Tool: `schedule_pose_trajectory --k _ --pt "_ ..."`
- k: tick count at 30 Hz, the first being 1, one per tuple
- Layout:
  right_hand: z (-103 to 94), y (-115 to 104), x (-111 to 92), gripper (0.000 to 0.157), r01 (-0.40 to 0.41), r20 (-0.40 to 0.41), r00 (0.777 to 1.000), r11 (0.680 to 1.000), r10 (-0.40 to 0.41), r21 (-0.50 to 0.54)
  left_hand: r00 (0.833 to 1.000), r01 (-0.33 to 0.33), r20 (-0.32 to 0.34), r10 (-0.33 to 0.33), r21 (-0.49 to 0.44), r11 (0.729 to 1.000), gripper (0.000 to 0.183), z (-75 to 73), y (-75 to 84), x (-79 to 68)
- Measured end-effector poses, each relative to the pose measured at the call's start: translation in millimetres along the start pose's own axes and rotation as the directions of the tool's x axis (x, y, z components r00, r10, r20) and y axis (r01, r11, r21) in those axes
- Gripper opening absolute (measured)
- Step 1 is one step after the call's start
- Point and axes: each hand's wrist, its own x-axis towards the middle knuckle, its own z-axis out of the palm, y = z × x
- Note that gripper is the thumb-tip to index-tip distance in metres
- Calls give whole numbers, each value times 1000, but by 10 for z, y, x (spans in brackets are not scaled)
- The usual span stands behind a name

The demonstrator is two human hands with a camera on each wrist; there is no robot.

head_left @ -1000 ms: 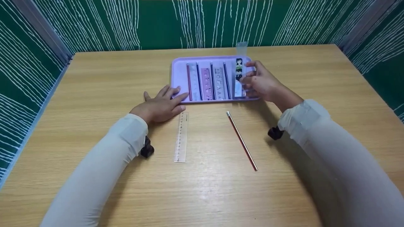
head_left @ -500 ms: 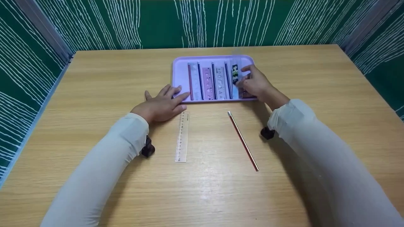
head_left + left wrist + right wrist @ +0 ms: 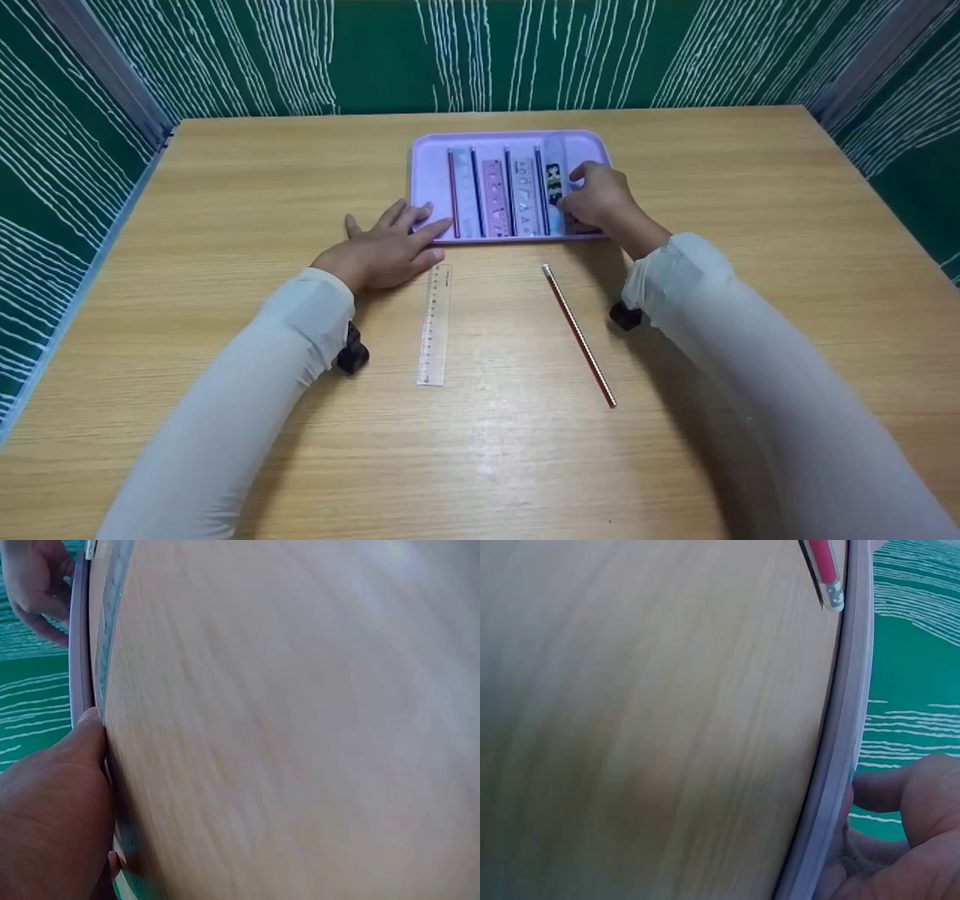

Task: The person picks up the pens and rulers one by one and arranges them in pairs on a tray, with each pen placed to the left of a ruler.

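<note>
My right hand [image 3: 604, 201] is at the right end of the lilac tray [image 3: 429, 161], thumb and fingers curled at the edge of a clear cartoon-printed ruler [image 3: 553, 176]. That ruler lies in the tray, its lower part partly covered by the hand. In the right wrist view the curled fingers [image 3: 877, 791] show past the tray rim. My left hand [image 3: 382, 247] rests with spread fingers on the tray's front left corner. Left of the cartoon ruler are several pencils alternating with stencil rulers, such as a pink stencil ruler [image 3: 494, 199] and a red pencil [image 3: 453, 193].
A clear ruler [image 3: 433, 330] lies on the wooden table [image 3: 285, 180] in front of the tray, just below the left hand. Right of it, a red striped pencil [image 3: 579, 336] lies slanted. Behind the table stands a green wall [image 3: 375, 60] with white streaks.
My right hand has moved left and lowered the cartoon ruler; its far end, which stuck out above the tray's back rim, now lies inside. The left hand stays in place.
</note>
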Motion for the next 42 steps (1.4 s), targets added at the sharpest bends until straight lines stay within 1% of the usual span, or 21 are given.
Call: schedule_pose_trajectory --k 6,11,15,17,19,23,24,25,27,29,31,34,36,42 --pt "1 -3 -28 52 0 -31 1000 996 -3 -94 1000 -2 0 2 2 1000 60 0 5 8" --pt "3 14 -38 51 -8 -52 999 993 2 -119 1000 -9 -3 9 16 1000 60 4 4 11" --pt "-6 53 -51 56 17 -60 998 993 -24 -116 1000 -15 -6 15 26 1000 60 -1 4 14" --pt "-14 80 -77 56 45 -74 996 994 -53 -104 1000 -20 -7 20 22 1000 60 -6 8 17" --pt "-20 107 -122 53 87 -99 990 992 -96 -93 1000 -18 -6 18 21 1000 60 -11 12 21" --pt "-35 127 -267 45 193 -160 964 973 -212 -124 1000 -6 -3 6 16 1000 60 -17 20 19" --pt "-41 123 -310 45 207 -160 961 970 -227 -130 1000 -3 -2 3 14 1000 60 -18 20 18" --pt "-50 119 -356 45 218 -155 959 967 -237 -129 1000 -1 -2 1 13 1000 60 -19 20 16" --pt "-73 113 -446 47 221 -117 966 971 -231 -90 1000 -1 -3 1 12 1000 60 -18 19 12" --pt "-100 123 -531 49 208 -54 976 978 -209 -26 1000 -2 -3 2 11 1000 60 -16 15 7" --pt "-118 153 -608 49 198 7 980 979 -199 39 1000 -4 -7 4 13 1000 61 -13 10 5" --pt "-115 225 -706 47 199 80 975 973 -209 114 1000 -7 -11 7 14 1000 61 -6 3 7" --pt "-95 277 -766 46 201 114 969 969 -218 144 1000 -8 -12 8 14 1000 61 -1 -1 8" --pt "-20 384 -948 56 199 193 952 960 -237 194 1000 -9 -12 9 16 1000 60 14 -8 6"
